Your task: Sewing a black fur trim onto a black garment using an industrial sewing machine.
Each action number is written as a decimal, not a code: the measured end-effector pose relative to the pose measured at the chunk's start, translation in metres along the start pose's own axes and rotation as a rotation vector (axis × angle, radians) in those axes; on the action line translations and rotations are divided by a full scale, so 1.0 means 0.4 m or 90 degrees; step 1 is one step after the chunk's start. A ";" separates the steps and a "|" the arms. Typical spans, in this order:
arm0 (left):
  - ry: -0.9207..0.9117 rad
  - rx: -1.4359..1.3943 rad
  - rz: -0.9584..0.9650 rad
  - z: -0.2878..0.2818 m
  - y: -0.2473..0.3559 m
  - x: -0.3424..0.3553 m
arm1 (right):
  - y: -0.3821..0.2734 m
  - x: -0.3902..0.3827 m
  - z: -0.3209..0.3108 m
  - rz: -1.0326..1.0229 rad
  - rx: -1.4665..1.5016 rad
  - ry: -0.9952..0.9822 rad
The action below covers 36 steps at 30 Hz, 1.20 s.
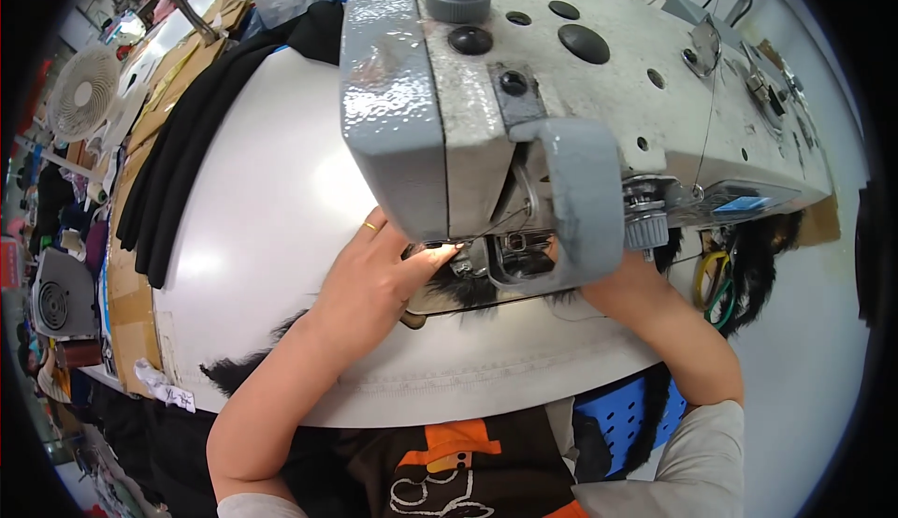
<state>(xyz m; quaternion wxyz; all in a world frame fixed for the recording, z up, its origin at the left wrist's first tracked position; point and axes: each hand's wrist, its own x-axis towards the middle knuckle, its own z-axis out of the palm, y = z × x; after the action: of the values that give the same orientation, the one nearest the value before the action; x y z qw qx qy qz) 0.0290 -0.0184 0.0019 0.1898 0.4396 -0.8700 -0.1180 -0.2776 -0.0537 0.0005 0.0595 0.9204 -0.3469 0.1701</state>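
Observation:
A grey-white industrial sewing machine (393, 125) stands over the middle of the white table. Black furry material (465, 291) lies under its presser foot area. Close to the left of the foot, my left hand (367, 279) has its thumb and fingers pressed together on the black fur; the machine head hides some fingertips. A gold ring sits on one finger. My right hand (608, 279) reaches in behind the grey guard (594, 204) on the right, its fingers mostly hidden. Dark fur (238, 371) also sticks out on the table beyond my left forearm.
Folded black fabric (210, 134) lies along the table's left edge by cardboard (131, 303). Scissors with yellow and green handles (716, 289) rest at the right beside more black fur (753, 270). Below the table's front edge is a blue perforated surface (613, 424). A fan (84, 92) stands far left.

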 end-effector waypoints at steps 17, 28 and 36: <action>0.052 -0.059 0.032 0.049 -0.054 -0.017 | 0.002 -0.007 -0.015 0.146 0.109 -0.164; 0.052 0.037 0.105 -0.021 -0.033 0.005 | 0.005 0.026 -0.010 0.062 0.063 -0.028; 0.080 -0.036 0.097 0.017 -0.058 -0.001 | 0.014 -0.016 0.011 0.063 -0.031 -0.107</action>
<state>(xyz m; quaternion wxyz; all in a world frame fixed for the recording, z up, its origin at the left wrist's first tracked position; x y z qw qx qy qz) 0.0429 -0.0313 -0.0128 0.2647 0.3733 -0.8835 -0.1001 -0.2847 -0.0549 -0.0061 0.0443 0.9114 -0.3998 0.0865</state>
